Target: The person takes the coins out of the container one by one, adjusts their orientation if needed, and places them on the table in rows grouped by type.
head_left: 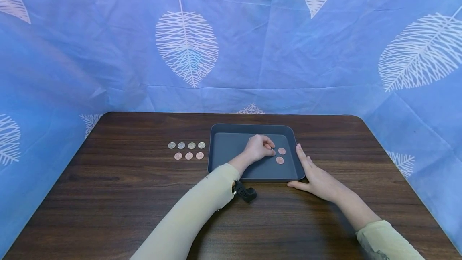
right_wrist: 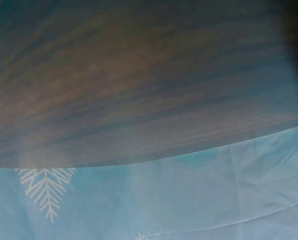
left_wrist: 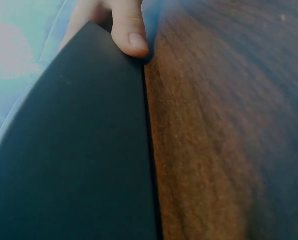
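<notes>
Head view, left to right: lying in two tidy rows on the worktop [head_left: 108,196], four silver coins [head_left: 186,145] above three copper coins [head_left: 189,156], likely being kept sorted by colour. Reaching into the grey tray [head_left: 252,128] with the left hand [head_left: 257,148], grip bunched, fingertips down just beside two more coppers [head_left: 282,151] on the tray floor; pinching one or not, impossible telling. Pressing the right hand [head_left: 314,175], grip spread flat, against the tray's right rim, seemingly steadying it.
</notes>
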Demonstrator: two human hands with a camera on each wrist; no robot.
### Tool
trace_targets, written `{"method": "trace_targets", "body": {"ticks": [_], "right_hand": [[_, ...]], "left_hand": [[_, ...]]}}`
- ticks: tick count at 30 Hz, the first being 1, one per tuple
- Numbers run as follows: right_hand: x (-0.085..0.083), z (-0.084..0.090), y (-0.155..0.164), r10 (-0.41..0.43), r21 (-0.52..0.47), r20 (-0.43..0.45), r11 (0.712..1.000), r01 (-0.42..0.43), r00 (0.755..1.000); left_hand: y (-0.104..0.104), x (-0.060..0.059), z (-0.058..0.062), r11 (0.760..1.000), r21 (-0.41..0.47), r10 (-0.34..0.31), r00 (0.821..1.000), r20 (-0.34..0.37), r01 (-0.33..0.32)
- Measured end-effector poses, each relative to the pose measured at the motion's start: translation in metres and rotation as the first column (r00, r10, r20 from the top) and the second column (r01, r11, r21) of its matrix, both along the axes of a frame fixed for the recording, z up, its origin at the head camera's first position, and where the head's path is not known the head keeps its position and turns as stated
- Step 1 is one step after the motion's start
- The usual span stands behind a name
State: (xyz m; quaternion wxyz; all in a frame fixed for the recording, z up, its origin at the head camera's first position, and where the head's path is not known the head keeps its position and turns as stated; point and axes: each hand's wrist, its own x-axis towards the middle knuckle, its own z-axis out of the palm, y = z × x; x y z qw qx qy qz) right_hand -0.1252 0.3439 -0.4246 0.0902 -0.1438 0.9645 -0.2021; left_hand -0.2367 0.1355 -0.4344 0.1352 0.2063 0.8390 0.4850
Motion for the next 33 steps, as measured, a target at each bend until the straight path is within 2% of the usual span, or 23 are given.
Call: {"method": "trace_targets", "body": {"ticks": [5,9,16,23,33], "right_hand": [[-0.0001,-0.0001,0.0000,-0.001,-0.006,0.005,1.000,0.001,1.000],[-0.0009,-0.0005,0.0003,0.004,-0.019,0.007,1.000,-0.004,1.000],[-0.0013,-0.0008,0.0010,-0.003,-0.018,0.012,1.000,0.003,1.000],[-0.0014,-0.0005,0.0008,0.000,-0.023,0.013,1.000,0.000,1.000],[-0.0014,-0.0001,0.0003,0.000,-0.024,0.021,1.000,0.001,1.000]], "left_hand": [[-0.0010,-0.0001,-0.0004,0.998,-0.030,-0.055,0.998,-0.041,0.054],[-0.0011,-0.0005,-0.0011,0.996,-0.061,-0.071,0.995,-0.067,0.067],[0.0008,0.0002,-0.0006,0.993,-0.111,-0.040,0.995,-0.094,0.030],[0.0013,0.0023,0.0005,0.993,-0.114,-0.022,0.995,-0.093,0.011],[0.0010,0.0033,0.0009,0.987,-0.156,0.004,0.990,-0.139,-0.026]]}}
